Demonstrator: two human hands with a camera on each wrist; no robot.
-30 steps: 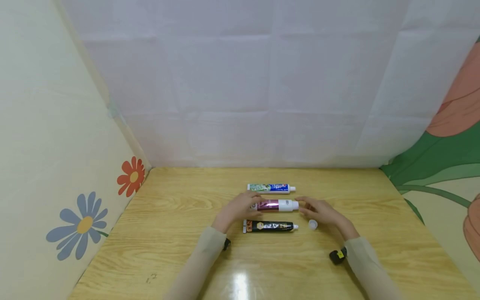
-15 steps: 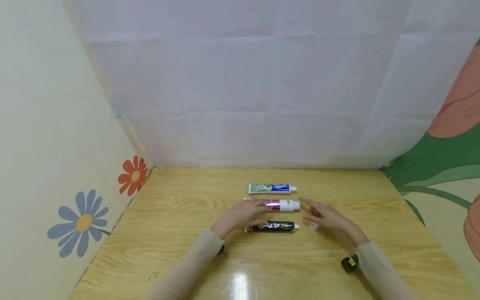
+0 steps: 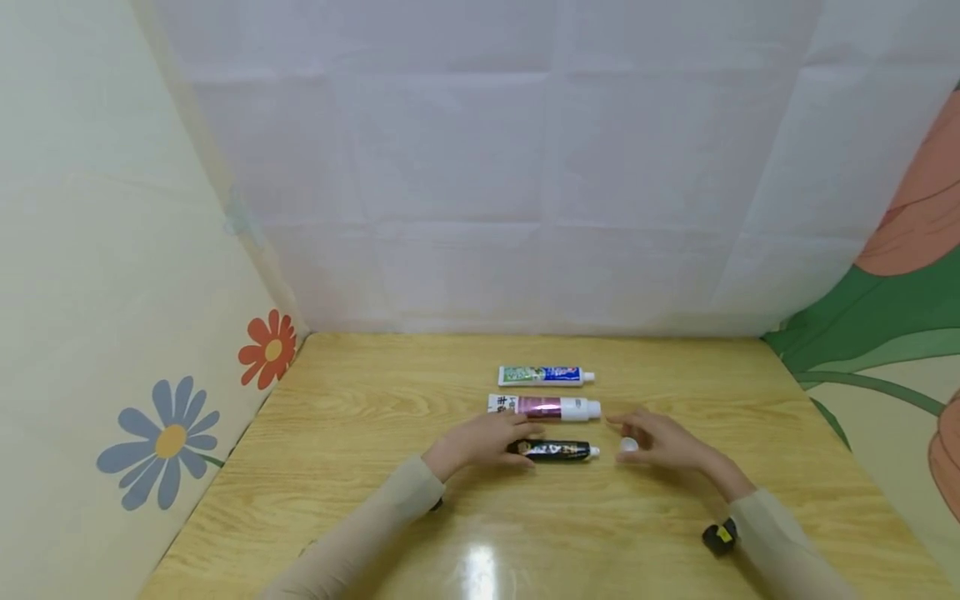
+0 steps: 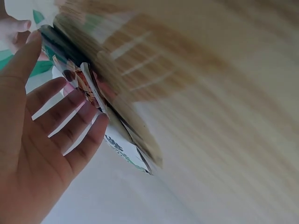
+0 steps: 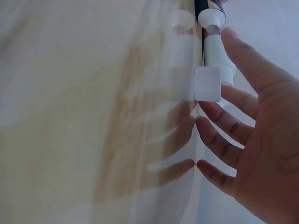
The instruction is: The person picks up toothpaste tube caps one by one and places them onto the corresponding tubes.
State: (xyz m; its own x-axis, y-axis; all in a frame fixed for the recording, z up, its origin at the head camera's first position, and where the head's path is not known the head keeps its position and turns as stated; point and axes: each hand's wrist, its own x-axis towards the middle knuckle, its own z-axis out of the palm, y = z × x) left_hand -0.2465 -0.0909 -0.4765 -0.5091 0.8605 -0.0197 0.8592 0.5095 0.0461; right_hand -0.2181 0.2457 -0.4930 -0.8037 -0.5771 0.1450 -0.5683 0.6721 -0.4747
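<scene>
A black toothpaste tube (image 3: 558,451) lies nearest the person, its bare white nozzle pointing right. My left hand (image 3: 483,443) is over its left end; in the left wrist view the hand (image 4: 51,126) has relaxed, spread fingers beside the black tube (image 4: 63,46), thumb near its side. A white cap (image 3: 628,446) sits on the table off the nozzle. Around that cap my right hand (image 3: 667,442) is spread, thumb and fingers apart. In the right wrist view the cap (image 5: 207,84) stands by the fingertips, with the black tube's nozzle (image 5: 212,21) beyond.
Behind the black tube lies a purple-and-white toothpaste tube (image 3: 547,407), and farther back a green-and-blue one (image 3: 543,377). The wooden table (image 3: 360,392) ends at a white cloth backdrop (image 3: 465,275). A flowered wall (image 3: 150,275) stands at left.
My left hand has moved from the purple tube toward me onto the black tube's left end. My right hand has moved from the purple tube's cap toward me to the loose white cap.
</scene>
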